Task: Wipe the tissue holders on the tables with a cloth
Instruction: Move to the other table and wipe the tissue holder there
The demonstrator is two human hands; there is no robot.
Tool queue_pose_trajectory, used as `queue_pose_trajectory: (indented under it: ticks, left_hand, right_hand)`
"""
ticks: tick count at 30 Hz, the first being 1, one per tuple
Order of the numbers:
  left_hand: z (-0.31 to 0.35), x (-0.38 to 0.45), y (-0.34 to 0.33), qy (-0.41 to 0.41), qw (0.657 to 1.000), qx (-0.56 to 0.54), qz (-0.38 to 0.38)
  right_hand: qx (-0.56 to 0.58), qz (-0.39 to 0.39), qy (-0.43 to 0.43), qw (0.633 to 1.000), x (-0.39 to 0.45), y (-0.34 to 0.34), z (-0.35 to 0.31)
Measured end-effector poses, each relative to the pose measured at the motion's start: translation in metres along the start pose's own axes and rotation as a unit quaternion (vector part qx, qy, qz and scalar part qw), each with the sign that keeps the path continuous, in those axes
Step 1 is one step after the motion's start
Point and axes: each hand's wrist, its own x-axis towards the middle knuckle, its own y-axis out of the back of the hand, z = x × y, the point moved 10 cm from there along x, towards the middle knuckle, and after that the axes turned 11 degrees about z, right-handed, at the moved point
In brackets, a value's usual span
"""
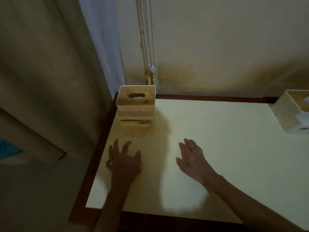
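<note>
A cream, stained tissue holder (135, 106) stands upright in the table's far left corner, with an oval slot in its top. A second tissue holder (291, 113) sits at the right edge of view, partly cut off. My left hand (124, 160) hovers over the table in front of the first holder, fingers spread and empty. My right hand (192, 156) is stretched out flat beside it, fingers straight, also empty. Neither hand touches a holder. No cloth is in view.
The pale yellow table (225, 148) has a dark brown rim and stands against a stained wall (217, 47). A beige curtain (41, 72) hangs at the left. Thin pipes (147, 47) run down the wall behind the first holder.
</note>
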Motion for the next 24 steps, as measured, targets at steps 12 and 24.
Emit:
queue_pose_trajectory:
  ticks: [12,24]
  left_hand:
    - [0.024,0.157,0.032,0.020,0.962,-0.267,-0.063]
    - [0.034,0.166,0.024,-0.001,0.939,-0.339,-0.067]
  right_hand:
    - [0.209,0.067,-0.099,0.971,0.148,0.066,-0.081]
    - [0.245,0.163,-0.120,0.948,0.166,0.064,-0.074]
